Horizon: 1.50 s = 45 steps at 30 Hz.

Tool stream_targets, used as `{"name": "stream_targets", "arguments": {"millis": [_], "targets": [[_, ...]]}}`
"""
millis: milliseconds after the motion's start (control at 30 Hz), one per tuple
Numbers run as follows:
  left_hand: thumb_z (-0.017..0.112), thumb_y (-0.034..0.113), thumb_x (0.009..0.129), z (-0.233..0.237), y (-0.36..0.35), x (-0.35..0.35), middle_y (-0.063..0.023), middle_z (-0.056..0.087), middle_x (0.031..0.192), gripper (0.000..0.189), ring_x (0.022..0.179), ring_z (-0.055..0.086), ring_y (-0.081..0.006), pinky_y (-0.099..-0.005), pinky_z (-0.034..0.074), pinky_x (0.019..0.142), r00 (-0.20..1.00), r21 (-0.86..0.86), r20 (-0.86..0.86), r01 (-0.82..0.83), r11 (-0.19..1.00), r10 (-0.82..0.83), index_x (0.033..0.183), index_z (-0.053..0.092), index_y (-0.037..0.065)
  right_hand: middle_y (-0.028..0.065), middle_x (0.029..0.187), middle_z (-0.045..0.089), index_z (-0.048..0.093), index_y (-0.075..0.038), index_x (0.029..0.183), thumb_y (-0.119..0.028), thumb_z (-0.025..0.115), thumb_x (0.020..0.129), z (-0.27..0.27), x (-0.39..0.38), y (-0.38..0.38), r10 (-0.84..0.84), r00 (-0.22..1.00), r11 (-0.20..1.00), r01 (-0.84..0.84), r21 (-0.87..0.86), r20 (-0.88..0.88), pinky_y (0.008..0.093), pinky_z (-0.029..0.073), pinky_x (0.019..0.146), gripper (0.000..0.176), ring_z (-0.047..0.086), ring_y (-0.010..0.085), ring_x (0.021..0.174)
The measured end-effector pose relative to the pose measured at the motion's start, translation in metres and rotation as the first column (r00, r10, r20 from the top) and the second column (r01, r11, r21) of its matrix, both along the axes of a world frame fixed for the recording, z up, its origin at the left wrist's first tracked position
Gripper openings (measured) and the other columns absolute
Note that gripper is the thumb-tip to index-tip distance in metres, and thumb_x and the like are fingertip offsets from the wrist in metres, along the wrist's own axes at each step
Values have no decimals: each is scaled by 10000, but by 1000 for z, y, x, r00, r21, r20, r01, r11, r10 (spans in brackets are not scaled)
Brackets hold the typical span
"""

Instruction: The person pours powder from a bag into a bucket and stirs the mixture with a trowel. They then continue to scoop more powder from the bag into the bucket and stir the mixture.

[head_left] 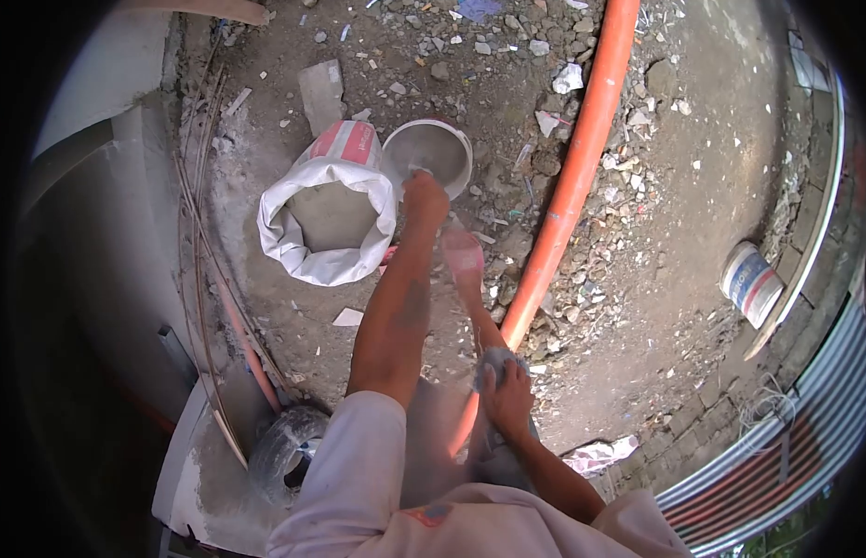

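The round white bucket (426, 153), grey powder inside, stands on rubble-strewn ground touching a rolled-open woven sack (326, 219) with unreadable red print, the left hand (424, 197) curled over its near rim, the right hand (507, 395) lying loosely open on a dusty knee beside a smooth orange pipe (572, 177).

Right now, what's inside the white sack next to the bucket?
The white sack, its mouth rolled open, holds grey powder. Its depth and anything buried below are hidden by the powder and sack walls. The left hand is at the bucket rim beside it.
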<state>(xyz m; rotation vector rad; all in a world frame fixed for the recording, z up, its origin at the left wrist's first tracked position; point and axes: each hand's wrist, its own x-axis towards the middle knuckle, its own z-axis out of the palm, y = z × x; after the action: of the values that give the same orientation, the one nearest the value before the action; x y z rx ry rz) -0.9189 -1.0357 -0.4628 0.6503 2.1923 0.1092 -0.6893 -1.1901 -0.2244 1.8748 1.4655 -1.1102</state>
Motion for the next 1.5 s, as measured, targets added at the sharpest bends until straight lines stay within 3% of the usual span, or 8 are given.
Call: {"name": "stream_targets", "arguments": {"millis": [233,500,667,700,800,900,1133,1500], "targets": [[598,126,798,97,-50,1,-331,587,993,380,913,593,-484,-505,487,787,998,111,3,69,991,-70,1090,452,-69,246,1157,532,502,-6,1175,-447,483,905,6,-14,-6,-7,1000,1000,8,-29,29,539,417,894,517,506,429,1096],[584,225,856,98,-82,-14,-283,624,928,367,903,601,-457,-504,469,769,974,122,216,-95,988,67,1098,506,-40,249,1159,529,511,-5,1164,-445,480,905,10,-32,-14,16,999,1000,-15,-8,45,524,426,894,511,502,430,1093],[524,261,901,166,-136,-56,-258,626,907,312,894,592,-453,-495,453,750,949,269,231,-276,923,216,1075,553,4,254,1156,523,490,8,1164,-461,469,907,1,-38,-41,73,996,997,-74,10,47,525,425,892,535,498,429,1094],[509,260,912,161,-156,-71,-256,627,898,298,874,598,-443,-498,448,735,899,143,314,-364,920,307,1067,551,9,252,1158,522,492,6,1158,-462,467,908,9,-45,-36,68,997,997,-67,-29,33,532,423,891,531,495,428,1098],[511,302,915,153,-205,-114,-261,636,880,341,863,626,-427,-488,473,761,993,126,1,-113,986,114,1028,546,-18,244,1162,521,496,-3,1145,-465,462,911,19,-58,-31,17,999,997,-19,-73,-28,550,417,888,519,488,426,1108],[469,184,906,136,-217,-161,-273,639,872,249,856,630,-432,-501,487,774,971,-135,-140,174,975,-193,945,555,-46,234,1167,520,501,-20,1144,-468,457,915,5,-49,-52,-37,998,999,36,-20,-44,561,412,888,506,482,421,1115],[492,90,813,55,-194,-204,-253,649,870,153,806,652,-407,-484,526,707,855,-146,-197,459,876,-481,827,610,-8,219,1201,512,501,-26,1180,-496,458,907,-5,-53,-59,136,983,989,-128,-70,126,552,402,909,545,468,406,1149],[517,177,829,12,-202,-183,-261,635,1022,277,960,622,-410,-478,494,843,926,-270,26,370,889,-378,986,633,-21,204,1204,525,506,-29,1218,-487,498,889,-8,-62,-48,70,990,997,-65,-43,125,519,393,930,564,473,386,1153]]}}
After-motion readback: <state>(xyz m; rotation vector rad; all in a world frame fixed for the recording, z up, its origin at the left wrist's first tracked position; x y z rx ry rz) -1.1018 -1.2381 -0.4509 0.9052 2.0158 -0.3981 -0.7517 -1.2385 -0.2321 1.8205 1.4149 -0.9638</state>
